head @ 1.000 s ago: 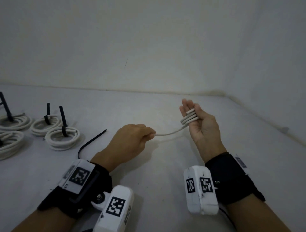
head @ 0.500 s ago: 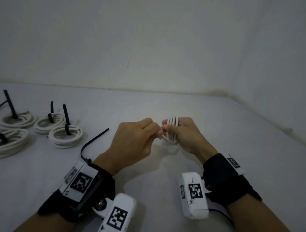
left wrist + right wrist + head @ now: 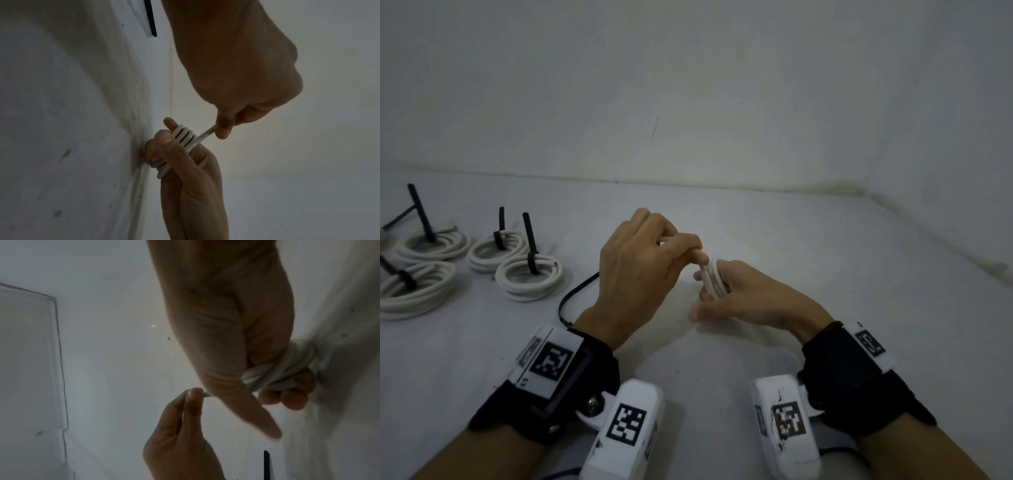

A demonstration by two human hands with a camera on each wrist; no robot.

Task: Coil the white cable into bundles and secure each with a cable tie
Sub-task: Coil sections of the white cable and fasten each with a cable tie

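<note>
**Springy cable, last turn on the fingers**

The white cable [image 3: 713, 281] sat wound in tight round loops about the fingers of the right hand [image 3: 753, 298], while the left hand [image 3: 640, 270] pinched its free tail [image 3: 205, 134] just beside them, hands nearly touching. It looked light, smooth and somewhat springy, likely to uncoil if released; best gripped across all the loops at once. A loose black cable tie [image 3: 575, 291], thin and flexible, lay behind the left wrist; tied bundles [image 3: 527, 281] rested further left.
</note>
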